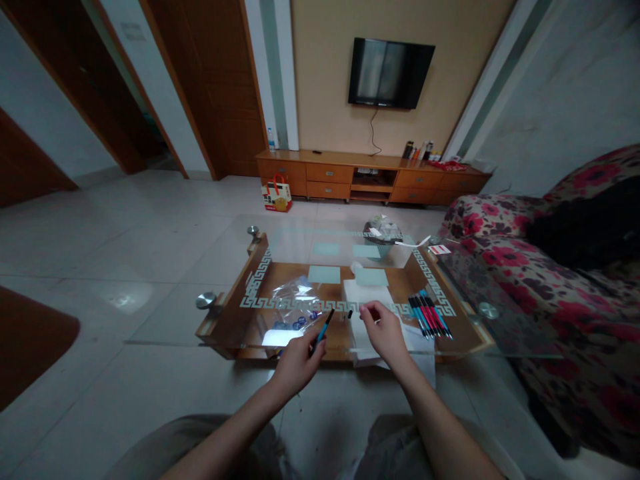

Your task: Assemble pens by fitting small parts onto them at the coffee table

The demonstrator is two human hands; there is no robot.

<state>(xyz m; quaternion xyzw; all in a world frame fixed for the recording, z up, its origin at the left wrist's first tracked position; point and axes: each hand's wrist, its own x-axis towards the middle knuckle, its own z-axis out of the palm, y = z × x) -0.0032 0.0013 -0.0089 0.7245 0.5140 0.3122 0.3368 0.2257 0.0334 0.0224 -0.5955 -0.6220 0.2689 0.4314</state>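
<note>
Far left on the glass coffee table (210,327) w/ wooden frame: clear plastic bag (293,300), crumpled, lying flat, some small dark bits near its front edge. Next, left hand (296,363) closed round a blue pen (324,328), tip end angled up and to the right, over the table's near edge. Just right of the pen tip a small black cap (350,314) sits on the glass, apart from both hands. Right hand (385,331) over white paper sheets (367,300), thumb & forefinger pinched narrow; can't tell if sth tiny is between them. Further right, a row of pens (430,317), red, blue & black, lying side by side on the glass. Flowered sofa (550,280) at far right.
</note>
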